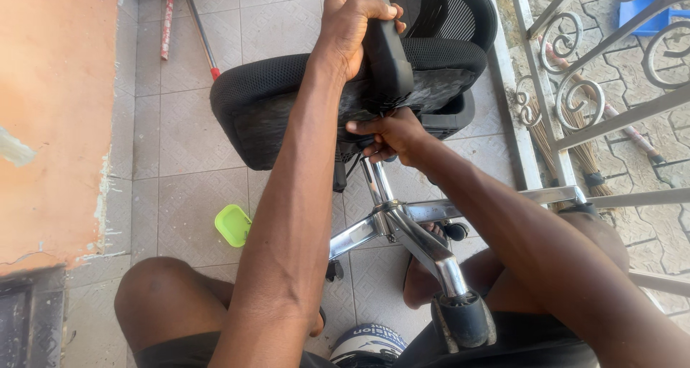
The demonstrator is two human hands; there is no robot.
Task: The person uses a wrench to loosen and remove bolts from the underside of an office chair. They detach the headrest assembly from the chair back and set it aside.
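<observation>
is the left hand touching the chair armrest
Touching: the head view shows the left hand wrapped around the black armrest, fingers closed over it.

Chair seat (287, 102): black woven mesh cloth, matt. Armrest (384, 52): smooth black plastic. Base (413, 228): polished chrome metal (mirror-glossy). Floor tiles (180, 159): textured, dull grey.

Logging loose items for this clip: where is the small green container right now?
In the head view, the small green container sits on the tiled floor, left of the chair's chrome base, just beyond the person's left knee.
</observation>
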